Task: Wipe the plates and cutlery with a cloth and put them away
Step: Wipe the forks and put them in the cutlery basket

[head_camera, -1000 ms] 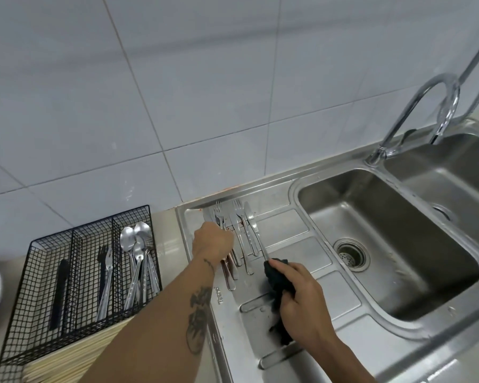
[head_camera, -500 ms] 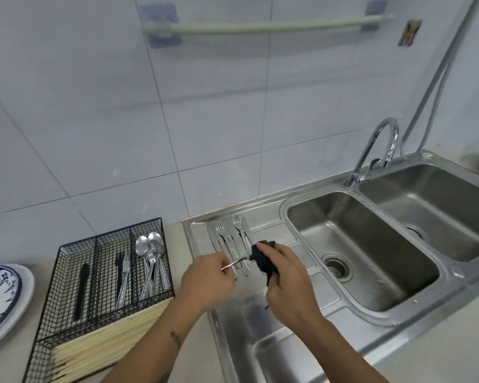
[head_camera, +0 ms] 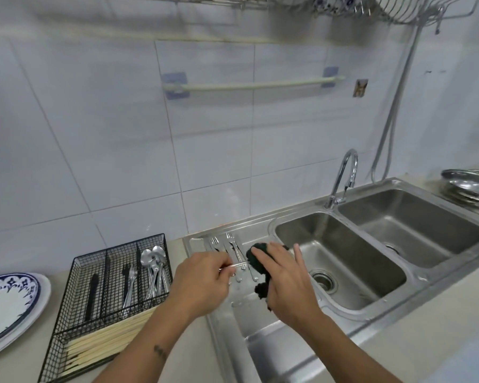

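While the left hand (head_camera: 198, 283) pinches the handle end of a thin piece of cutlery (head_camera: 239, 264), the right hand (head_camera: 285, 280) holds a dark cloth (head_camera: 256, 258) bunched round its other end, a little below the middle of the frame. Which kind of piece it is I cannot tell, since the cloth hides the working end. The left fingers (head_camera: 227, 268) are curled tight on the metal. The right thumb and first finger lie nearly straight over the cloth while the remaining fingers hold its hanging tail against the palm.

Both hands hover just above the drainboard (head_camera: 263, 341), where several forks (head_camera: 233, 248) lie side by side awaiting their turn. Left of it on the table (head_camera: 194, 352) stands the wire tray (head_camera: 114, 288), with a dark piece, forks and spoons (head_camera: 154, 268) in separate compartments and chopsticks (head_camera: 105, 341) across its near end. Two plates (head_camera: 9, 302), stacked, sit at the lower left edge.

Slipping is the main risk as I judge it: the pinch is light and near the tip, so a firm pull with the cloth could tug the piece free and drop it onto the forks or into the basin (head_camera: 340, 261) at right. A loose tail of cloth could also drag across the waiting forks and scatter them.
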